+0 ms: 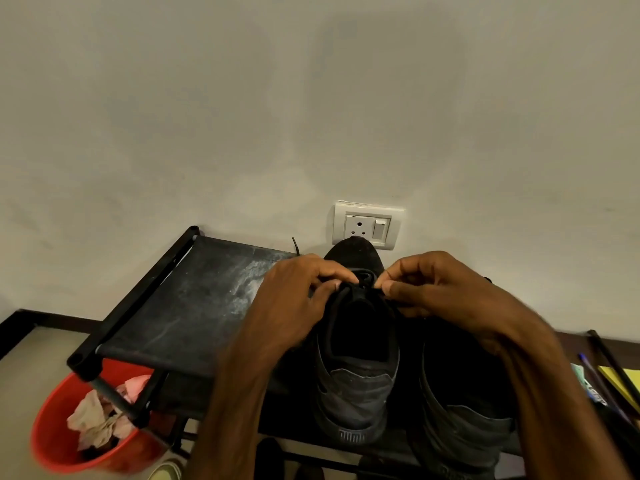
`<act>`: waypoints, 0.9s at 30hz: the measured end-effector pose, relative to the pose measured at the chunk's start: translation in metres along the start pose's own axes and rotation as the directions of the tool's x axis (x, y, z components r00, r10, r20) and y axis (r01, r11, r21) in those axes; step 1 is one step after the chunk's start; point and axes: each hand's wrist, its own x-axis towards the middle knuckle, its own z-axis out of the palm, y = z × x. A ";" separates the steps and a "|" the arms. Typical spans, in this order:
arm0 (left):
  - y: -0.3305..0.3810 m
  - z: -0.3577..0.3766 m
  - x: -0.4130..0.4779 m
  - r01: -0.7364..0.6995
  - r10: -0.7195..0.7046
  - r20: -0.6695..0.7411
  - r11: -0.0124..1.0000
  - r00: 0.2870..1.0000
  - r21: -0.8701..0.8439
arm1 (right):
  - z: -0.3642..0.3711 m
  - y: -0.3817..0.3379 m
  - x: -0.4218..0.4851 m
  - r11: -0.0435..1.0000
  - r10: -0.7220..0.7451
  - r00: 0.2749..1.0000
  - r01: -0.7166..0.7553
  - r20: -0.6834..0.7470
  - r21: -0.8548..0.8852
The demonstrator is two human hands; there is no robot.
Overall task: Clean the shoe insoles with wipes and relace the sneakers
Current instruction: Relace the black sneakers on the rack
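Left hand (298, 289) and right hand (438, 287) are pinching the thin black lace (375, 291) of the dark fabric sneaker (356, 379), relacing; tightening likely next.

Bare left hand (298, 289) and bare right hand (440, 285), short fingernails, long bare forearms (242, 393), both a bit blurry near the bottom edge.
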 end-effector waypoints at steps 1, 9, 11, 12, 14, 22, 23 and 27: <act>0.000 0.000 0.001 -0.003 0.003 -0.001 1.000 1.000 0.010 | -0.001 0.001 0.000 0.999 0.004 1.000 -0.004 0.004 0.032; 0.005 0.004 0.001 -0.008 0.017 -0.108 0.996 0.994 0.088 | 0.004 0.006 0.015 0.976 -0.137 0.989 0.125 -0.057 -0.179; 0.005 0.005 0.001 0.001 0.010 -0.118 0.996 0.993 0.094 | 0.005 0.009 0.018 0.965 -0.165 0.984 0.145 -0.073 -0.218; 0.006 0.006 0.000 -0.002 0.014 -0.122 0.996 0.992 0.095 | 0.006 0.010 0.020 0.955 -0.181 0.980 0.157 -0.079 -0.250; 0.006 0.007 0.000 -0.013 0.024 -0.125 0.996 0.992 0.087 | 0.008 0.011 0.021 0.932 -0.207 0.974 0.168 -0.090 -0.320; 0.000 0.007 0.001 -0.017 0.022 -0.100 0.999 0.995 0.051 | 0.011 0.008 0.021 0.894 -0.250 0.961 0.182 -0.120 -0.408; 0.000 0.007 0.001 -0.003 0.008 -0.097 0.999 0.995 0.051 | 0.012 0.008 0.022 0.892 -0.252 0.959 0.179 -0.127 -0.416; -0.001 0.008 0.002 0.035 -0.029 -0.107 0.998 0.994 0.052 | 0.015 0.007 0.023 0.894 -0.209 0.967 0.129 -0.144 -0.428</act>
